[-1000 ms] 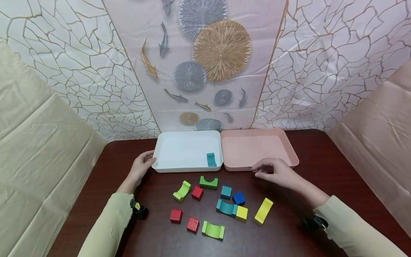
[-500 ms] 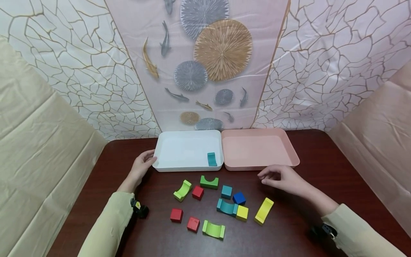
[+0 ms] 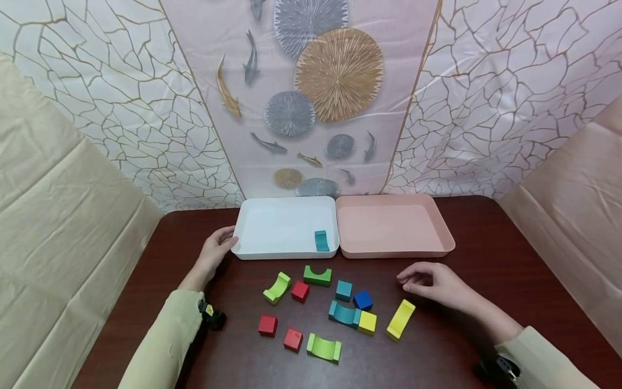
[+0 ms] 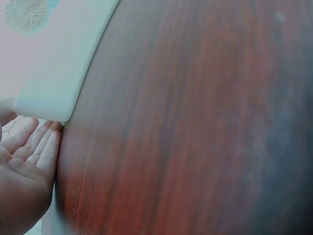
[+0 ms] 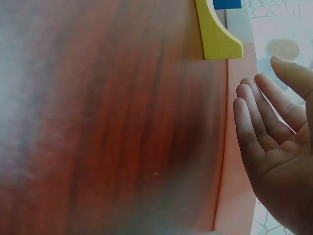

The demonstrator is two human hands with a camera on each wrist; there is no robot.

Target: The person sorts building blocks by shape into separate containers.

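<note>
My left hand (image 3: 214, 251) stays at the left end of the white tray (image 3: 272, 255), its thumb at the rim. In the left wrist view its fingers (image 4: 48, 152) lie fairly straight beside the tray's corner. Over the table on the right, my right hand (image 3: 439, 283) holds nothing, and its fingers are relaxed. Closest to it lies a yellow arched block (image 3: 400, 320); one end of that block also shows at the top of the right wrist view. A teal arched block (image 3: 321, 241) sits inside the white tray, near its right wall.
A pink tray (image 3: 389, 255) adjoins the white one. In front lie red cubes (image 3: 293, 339), light green arches (image 3: 324, 348), a green arch (image 3: 317, 276), a teal cube (image 3: 343, 290), a teal arch (image 3: 344, 314), a blue cube (image 3: 363, 300) and a yellow cube (image 3: 367, 323).
My right hand has drawn back from the pink tray's front edge, toward the right and nearer to me. The left hand, trays and blocks keep their places.
</note>
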